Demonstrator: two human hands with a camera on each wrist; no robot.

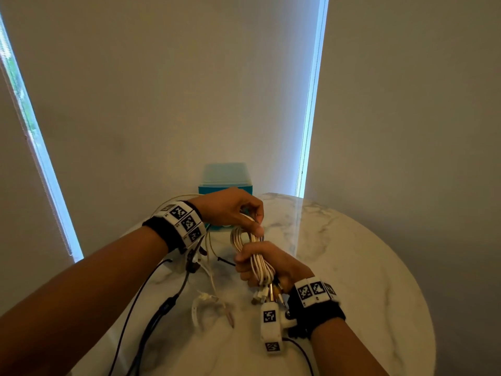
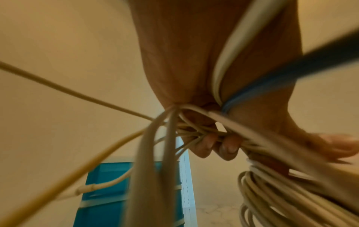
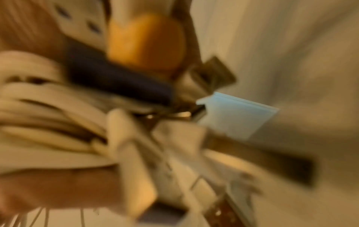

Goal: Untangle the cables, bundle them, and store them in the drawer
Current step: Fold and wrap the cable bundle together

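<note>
Fingers [image 1: 245,263] of the right hand [image 1: 267,264] are wrapped tight around the middle of the white coil [image 1: 250,248], so the loops can't spring apart while the other hand works. The plugs [image 1: 268,294] all hang out below those fingers, toward the wrist, which looks deliberate: ends gathered on one side, loops on the other.

The left hand [image 1: 230,206] sits just above, thumb and fingertips pinching the top of the loops. In the left wrist view you can see a couple of its fingertips [image 2: 226,145] curled over a clump of strands, with more cable running off to the side. My guess is it's either feeding another turn onto the coil or holding the loop ends even. Can't tell which from one shot.

Below and to the left of the fingers, a loose white cable [image 1: 211,302] still lies on the bench [image 1: 352,253], plus some black leads [image 1: 162,308] that may belong to the wrist gear rather than the job. So I'd say bundling is partway, not done.

The teal drawer box [image 1: 225,183] stands just beyond the left hand at the back edge of the bench. I can't see whether a drawer is open. Right wrist view is too blurry to add much, just cable strands and an orange plug [image 3: 145,41].
</note>
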